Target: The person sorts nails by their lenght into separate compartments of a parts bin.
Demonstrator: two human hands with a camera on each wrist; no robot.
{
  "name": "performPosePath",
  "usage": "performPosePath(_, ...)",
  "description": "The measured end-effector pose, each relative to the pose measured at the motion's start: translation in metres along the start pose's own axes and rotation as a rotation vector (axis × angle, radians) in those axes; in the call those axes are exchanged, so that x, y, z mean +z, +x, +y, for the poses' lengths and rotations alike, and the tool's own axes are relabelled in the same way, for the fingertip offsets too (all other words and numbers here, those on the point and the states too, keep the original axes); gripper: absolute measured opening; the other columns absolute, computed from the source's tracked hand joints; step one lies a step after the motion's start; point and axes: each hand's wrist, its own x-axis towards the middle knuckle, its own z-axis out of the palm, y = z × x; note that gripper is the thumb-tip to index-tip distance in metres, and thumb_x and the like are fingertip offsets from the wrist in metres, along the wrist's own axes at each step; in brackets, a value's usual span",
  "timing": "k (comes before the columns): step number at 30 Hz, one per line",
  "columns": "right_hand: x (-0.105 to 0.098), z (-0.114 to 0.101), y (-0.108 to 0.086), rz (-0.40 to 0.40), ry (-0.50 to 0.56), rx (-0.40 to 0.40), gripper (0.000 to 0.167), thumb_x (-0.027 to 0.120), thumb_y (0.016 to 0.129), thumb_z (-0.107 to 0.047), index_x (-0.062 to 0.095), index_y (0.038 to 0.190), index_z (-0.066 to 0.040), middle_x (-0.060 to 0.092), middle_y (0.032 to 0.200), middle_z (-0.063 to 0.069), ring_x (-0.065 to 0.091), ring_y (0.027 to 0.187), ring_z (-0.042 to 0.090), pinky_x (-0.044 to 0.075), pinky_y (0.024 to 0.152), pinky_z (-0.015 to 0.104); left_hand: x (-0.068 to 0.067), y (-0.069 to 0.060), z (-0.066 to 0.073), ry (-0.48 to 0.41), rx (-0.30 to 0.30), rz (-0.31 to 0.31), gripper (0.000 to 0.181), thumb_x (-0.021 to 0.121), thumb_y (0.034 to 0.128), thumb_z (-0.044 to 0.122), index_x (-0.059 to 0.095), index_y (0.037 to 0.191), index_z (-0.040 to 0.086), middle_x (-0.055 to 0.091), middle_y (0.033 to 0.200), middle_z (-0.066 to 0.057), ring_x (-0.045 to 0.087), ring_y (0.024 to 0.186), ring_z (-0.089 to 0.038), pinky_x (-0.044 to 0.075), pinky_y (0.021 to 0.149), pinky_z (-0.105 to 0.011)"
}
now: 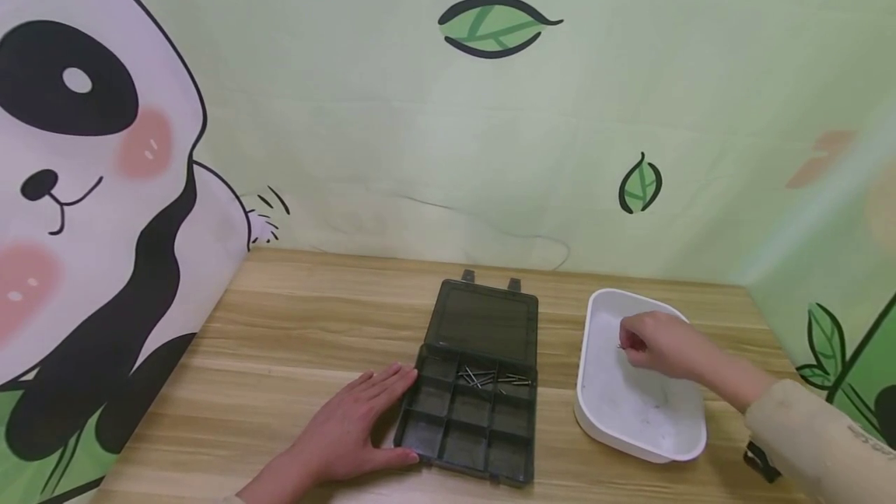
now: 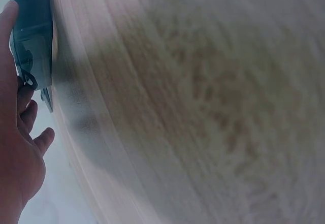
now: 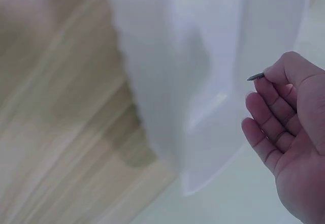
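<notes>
My right hand (image 1: 661, 344) is over the white tray (image 1: 584, 379), pinching a small dark pointed screw (image 3: 256, 76) between thumb and index finger. In the right wrist view the screw's tip sticks out past the fingertips. My left hand (image 1: 357, 426) rests with extended fingers against the left side of a dark, see-through compartment box (image 1: 465, 446), its thumb by the front corner. The box's lid (image 1: 483, 321) lies folded back. Thin metal screws (image 1: 477, 377) lie in the back middle compartment, and more screws (image 1: 514, 379) in the back right one.
Both containers stand on a wood-grain table (image 1: 301, 317), the tray right of the box. A printed cloth backdrop (image 1: 364, 138) rises behind the table. A small black object (image 1: 761, 461) lies under the right sleeve (image 1: 812, 430).
</notes>
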Motion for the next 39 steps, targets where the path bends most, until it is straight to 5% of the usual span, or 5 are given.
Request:
performPosePath(15, -0.018, -0.059, 0.048, 0.051, 0.066, -0.187, 0.021, 0.074, 0.086, 0.001, 0.066, 0.083, -0.018, 0.061, 0.079, -0.014, 0.057, 0.075, 0.005, 0.055, 0.066, 0.026, -0.001, -0.001, 0.000, -0.007, -0.009, 0.002, 0.105, 0.061, 0.0892, 0.084, 0.042, 0.166, 0.014, 0.046, 0.168, -0.002, 0.042, 0.155, -0.025, 0.037, 0.125, -0.055)
performPosePath(29, 0.008, -0.101, 0.075, -0.012, 0.090, -0.318, 0.022, 0.075, 0.086, 0.001, 0.066, 0.080, -0.018, 0.063, 0.078, -0.011, 0.058, 0.075, 0.004, 0.055, 0.067, 0.023, 0.000, -0.001, -0.001, 0.007, 0.022, 0.035, 0.103, 0.060, 0.0903, 0.083, 0.044, 0.164, 0.012, 0.049, 0.166, -0.004, 0.045, 0.153, -0.026, 0.040, 0.123, -0.055)
performPosePath(39, 0.026, -0.111, 0.080, -0.067, 0.121, -0.324, 0.019, 0.075, 0.085, 0.000, 0.067, 0.081, -0.016, 0.064, 0.076, -0.011, 0.057, 0.071, 0.000, 0.053, 0.063, 0.017, 0.000, 0.000, -0.001, 0.003, 0.016, 0.021, 0.105, 0.058, 0.0900, 0.084, 0.043, 0.165, 0.013, 0.047, 0.167, -0.003, 0.043, 0.154, -0.025, 0.038, 0.125, -0.055)
